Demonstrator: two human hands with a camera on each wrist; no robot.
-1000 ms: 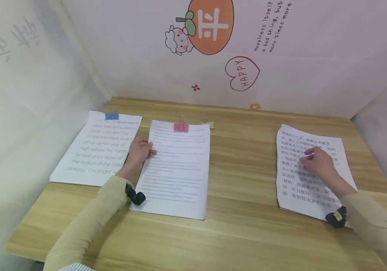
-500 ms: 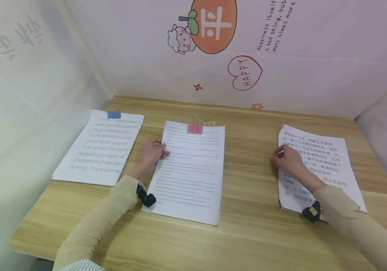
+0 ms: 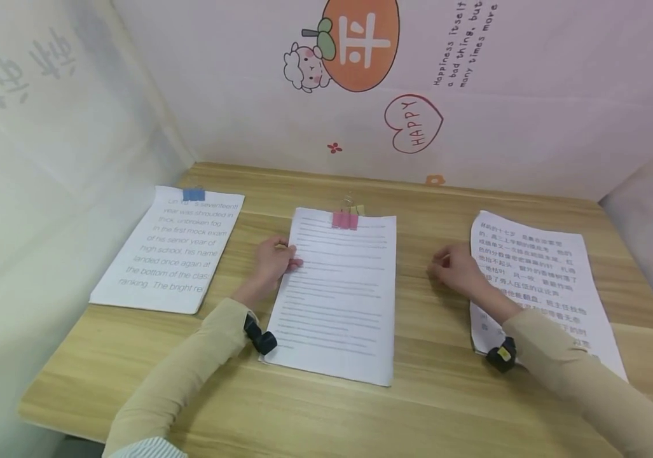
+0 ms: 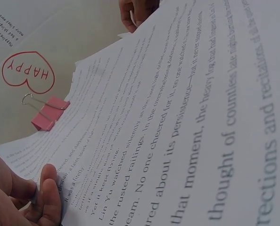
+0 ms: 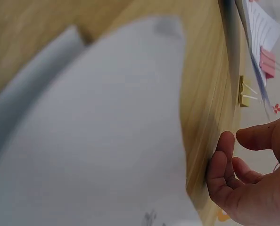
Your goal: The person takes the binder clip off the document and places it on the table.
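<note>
Head view: on the wooden table (image 3: 326, 423), the middle stack (image 3: 337, 292) of printed paper lies near the centre, a little toward six o'clock. A pink clip (image 3: 345, 221) is on its twelve o'clock edge, with a yellow clip (image 3: 359, 209) just beyond, toward one. The left hand (image 3: 273, 264) grasps the middle stack's edge at ten o'clock, paper between thumb and fingers. The right hand (image 3: 454, 270) is near the same stack at three o'clock, released, its fingers loosely bent; its sleeve (image 3: 566, 353) crosses the right stack (image 3: 538, 261), which lies farther out at three. Between nine and ten lies the left stack (image 3: 168, 251), a blue clip (image 3: 193, 194) at its far edge.

Left wrist view: the left hand is at eight o'clock on the paper's edge, the pink clip at nine, a red HAPPY heart (image 4: 28, 73) at ten.

Right wrist view: the right hand is at four o'clock, thumb apart from the fingertips; blurred white paper (image 5: 121, 122) fills the middle, and the pink clip shows at two o'clock
</note>
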